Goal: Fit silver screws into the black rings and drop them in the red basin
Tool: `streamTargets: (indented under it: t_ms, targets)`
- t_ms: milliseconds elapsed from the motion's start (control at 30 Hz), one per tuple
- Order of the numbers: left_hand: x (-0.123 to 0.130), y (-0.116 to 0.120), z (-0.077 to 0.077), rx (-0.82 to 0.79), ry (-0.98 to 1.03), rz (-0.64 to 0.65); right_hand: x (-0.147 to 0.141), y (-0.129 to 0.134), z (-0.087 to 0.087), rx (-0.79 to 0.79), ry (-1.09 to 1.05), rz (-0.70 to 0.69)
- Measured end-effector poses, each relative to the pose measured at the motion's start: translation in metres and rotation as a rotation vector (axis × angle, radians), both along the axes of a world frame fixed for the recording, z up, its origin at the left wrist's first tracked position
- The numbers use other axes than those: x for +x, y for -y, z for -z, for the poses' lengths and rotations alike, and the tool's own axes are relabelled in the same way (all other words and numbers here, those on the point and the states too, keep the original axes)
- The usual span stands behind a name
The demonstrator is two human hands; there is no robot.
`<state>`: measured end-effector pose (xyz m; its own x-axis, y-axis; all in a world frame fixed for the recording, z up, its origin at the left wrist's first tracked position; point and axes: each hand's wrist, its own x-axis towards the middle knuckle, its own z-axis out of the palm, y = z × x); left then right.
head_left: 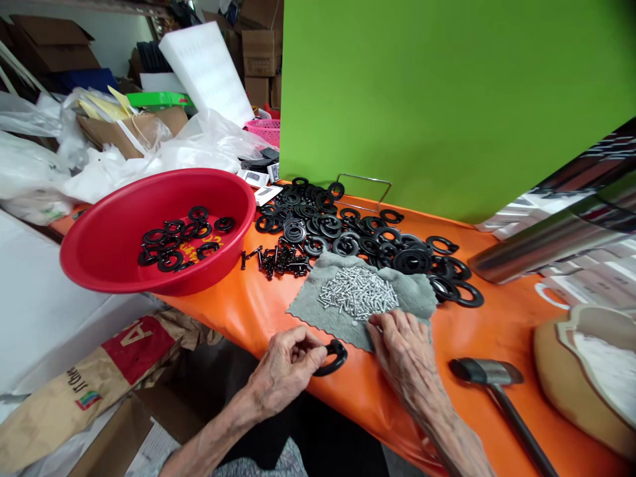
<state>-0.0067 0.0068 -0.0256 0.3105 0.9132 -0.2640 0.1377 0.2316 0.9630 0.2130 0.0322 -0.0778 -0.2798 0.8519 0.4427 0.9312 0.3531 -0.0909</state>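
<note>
Between the thumb and fingers of my left hand (pixel 291 364) is a black ring (pixel 338 361), held over the table's front edge. My right hand (pixel 401 341) rests on the grey cloth (pixel 311 298), its curled fingertips at the near edge of a pile of small silver pins (pixel 358 291). Whether those fingertips pinch a pin is hidden. Behind the cloth lie many loose black rings (pixel 342 232), and to their left a heap of short black parts (pixel 283 262).
A red basin (pixel 99 232) holding several black ring pieces stands at left. On the right lie a mallet (pixel 487 372), a tan container (pixel 556 358) and a shiny metal cylinder (pixel 521 248). A green panel (pixel 447 99) rises behind the orange table (pixel 228 315).
</note>
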Motion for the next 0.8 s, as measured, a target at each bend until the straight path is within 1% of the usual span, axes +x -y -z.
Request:
streamTargets:
  t_ms: [167,233,300,400,500,567,633,800]
  targets:
    - [0.001,0.002,0.004,0.05,-0.051,-0.003,0.004,-0.001,-0.002,0.008,-0.077,-0.021]
    - [0.001,0.002,0.005,0.051,-0.057,-0.006,0.002,0.004,-0.007,-0.001,-0.114,-0.046]
    - [0.002,0.002,0.006,0.073,-0.082,-0.008,-0.005,0.012,-0.017,-0.025,-0.163,-0.095]
    - [0.003,0.002,0.005,0.18,-0.177,-0.014,-0.018,0.028,-0.032,-0.172,-0.369,-0.184]
    - [0.005,0.003,0.004,0.321,-0.303,-0.022,-0.027,0.041,-0.04,-0.315,-0.549,-0.231]
    - [0.005,0.005,0.004,0.408,-0.362,-0.02,-0.03,0.045,-0.04,-0.35,-0.563,-0.239]
    - [0.006,0.006,0.005,0.472,-0.382,-0.015,-0.032,0.047,-0.038,-0.364,-0.572,-0.216]
    - [0.005,0.01,0.007,0.551,-0.378,-0.009,-0.038,0.05,-0.034,-0.347,-0.586,-0.169]
